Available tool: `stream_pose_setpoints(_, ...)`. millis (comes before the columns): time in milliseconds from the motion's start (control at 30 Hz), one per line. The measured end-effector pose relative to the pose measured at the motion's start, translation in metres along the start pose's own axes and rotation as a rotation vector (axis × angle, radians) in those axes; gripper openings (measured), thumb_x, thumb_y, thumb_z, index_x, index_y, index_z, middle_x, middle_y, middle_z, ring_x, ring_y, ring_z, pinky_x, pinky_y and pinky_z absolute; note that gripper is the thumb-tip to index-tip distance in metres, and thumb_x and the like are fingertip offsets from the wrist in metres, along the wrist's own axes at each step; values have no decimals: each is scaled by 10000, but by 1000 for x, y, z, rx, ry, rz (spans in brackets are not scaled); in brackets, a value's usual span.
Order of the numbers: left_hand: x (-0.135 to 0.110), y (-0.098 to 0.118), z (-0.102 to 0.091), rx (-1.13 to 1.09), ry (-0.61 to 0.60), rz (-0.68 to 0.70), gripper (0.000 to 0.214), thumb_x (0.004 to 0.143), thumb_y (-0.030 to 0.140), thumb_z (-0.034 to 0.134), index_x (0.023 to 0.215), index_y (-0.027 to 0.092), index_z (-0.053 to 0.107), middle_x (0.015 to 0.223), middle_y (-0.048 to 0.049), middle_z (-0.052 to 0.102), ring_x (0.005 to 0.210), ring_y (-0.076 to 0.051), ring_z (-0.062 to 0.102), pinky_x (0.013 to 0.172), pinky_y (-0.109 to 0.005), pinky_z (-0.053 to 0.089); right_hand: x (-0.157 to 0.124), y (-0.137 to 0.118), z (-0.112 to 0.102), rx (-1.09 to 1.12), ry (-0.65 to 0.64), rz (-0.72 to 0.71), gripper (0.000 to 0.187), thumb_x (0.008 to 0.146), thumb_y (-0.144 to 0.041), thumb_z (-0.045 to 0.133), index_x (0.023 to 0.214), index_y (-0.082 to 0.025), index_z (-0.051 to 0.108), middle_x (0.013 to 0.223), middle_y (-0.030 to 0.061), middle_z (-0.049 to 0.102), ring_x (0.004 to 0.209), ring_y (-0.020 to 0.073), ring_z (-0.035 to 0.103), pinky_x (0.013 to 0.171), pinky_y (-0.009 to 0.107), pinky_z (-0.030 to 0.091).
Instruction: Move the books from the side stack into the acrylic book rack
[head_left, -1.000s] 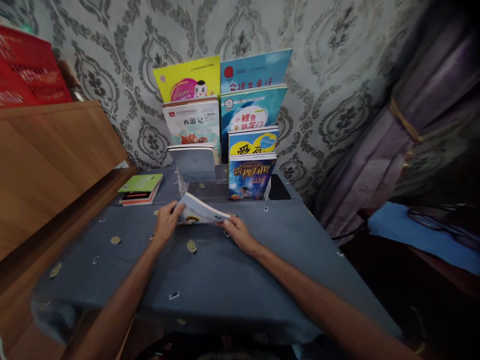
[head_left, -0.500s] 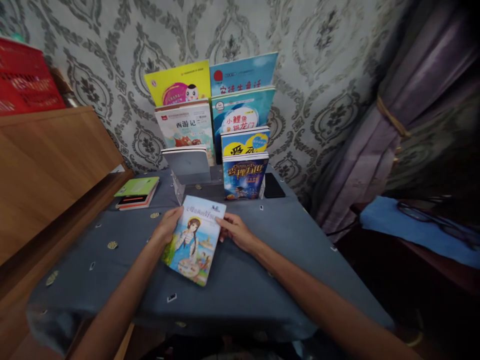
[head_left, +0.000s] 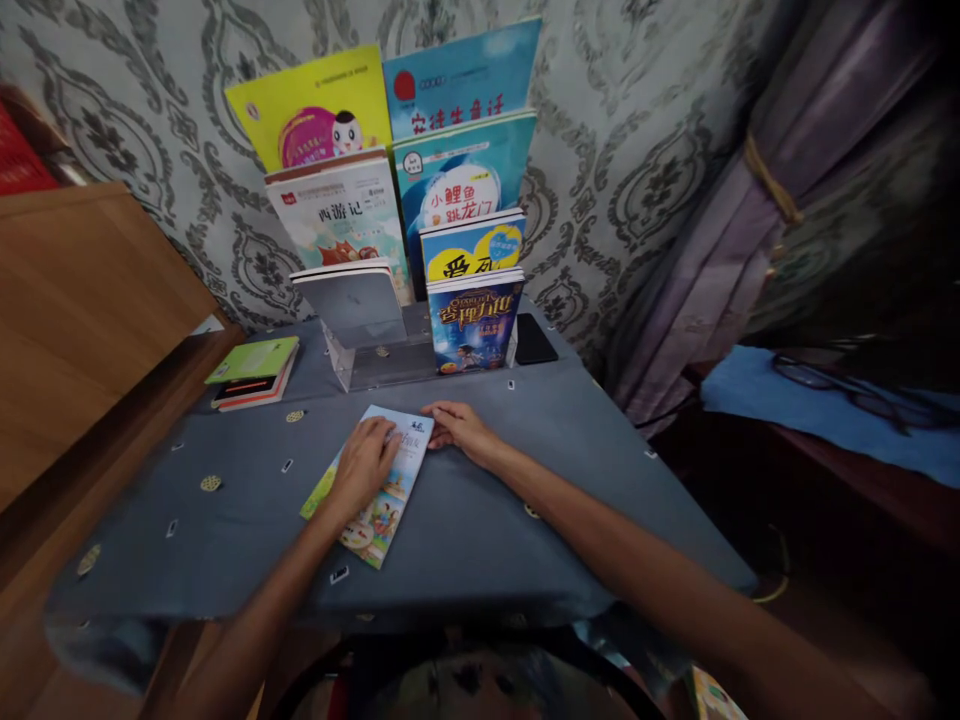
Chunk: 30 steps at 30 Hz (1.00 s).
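One hand, the left hand [head_left: 365,462], lies on top of a thin picture book [head_left: 401,482], with its palm down and its fingers stretched out over the cover. Its other side is the right hand [head_left: 454,432], which is at the book's top right corner with its fingers bent; I cannot tell if it is pinching the corner. The book lies face up and a bit crooked on the blue-grey tablecloth [head_left: 480,560], in front of a clear stand [head_left: 394,368]. Lots of books stand up in rows there. At the back are a yellow book [head_left: 330,85] and a blue book [head_left: 465,85] with a red dot. In front of those are a white book [head_left: 341,222] and a teal book [head_left: 420,185]. Lower down are a grey book [head_left: 352,308], a yellow and blue book [head_left: 461,248] and a dark blue book [head_left: 474,328]. A flat black thing [head_left: 535,342] is just beside the stand on the right. Over on the left, a green book [head_left: 255,360] sits on top of a little pile. Glasses [head_left: 806,372] rest on a bright blue cloth [head_left: 750,405], well apart from the hands.
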<state>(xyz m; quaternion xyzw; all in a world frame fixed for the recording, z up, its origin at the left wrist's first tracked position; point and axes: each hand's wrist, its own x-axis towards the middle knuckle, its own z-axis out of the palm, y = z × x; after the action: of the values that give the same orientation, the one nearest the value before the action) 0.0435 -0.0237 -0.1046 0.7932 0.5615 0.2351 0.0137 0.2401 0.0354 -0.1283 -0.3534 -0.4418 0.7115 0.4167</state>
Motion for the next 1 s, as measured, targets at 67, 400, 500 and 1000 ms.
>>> stream_pose_setpoints(67, -5, 8, 13, 28, 27, 57, 340, 985, 285, 417, 1243, 156, 598, 1301, -155, 625, 1244, -257, 562, 1077, -460, 432, 0, -1, -1, 11, -3, 8, 75, 936, -220, 580, 924, -171, 635, 669, 10, 673, 569, 110, 653, 564, 226, 594)
stream_pose_setpoints(400, -9, 14, 20, 49, 5, 82, 391, 1005, 279, 384, 1343, 151, 535, 1408, -159, 570, 1362, -262, 485, 1146, -490, 368, -1, 4, -2, -65, -17, -50, 146, 858, -253, 698, 972, -173, 654, 655, -23, 642, 568, 103, 633, 619, 251, 618)
stream_pose_setpoints(500, -9, 17, 17, 57, -28, 64, 400, 1008, 274, 374, 1353, 148, 533, 1428, -156, 556, 1376, -258, 467, 1156, -490, 350, -1, 4, -3, -93, -20, -56, 163, 834, -207, 702, 983, -171, 645, 655, -34, 646, 563, 95, 636, 619, 233, 612)
stream_pose_setpoints(1000, -9, 10, -21, 231, -122, -156, 328, 988, 302, 449, 1247, 207, 627, 1245, -104, 633, 1144, -274, 559, 897, -398, 517, 37, -2, -11, -443, 216, -215, 81, 781, -196, 656, 852, -176, 623, 546, -60, 595, 453, 109, 593, 475, 206, 517)
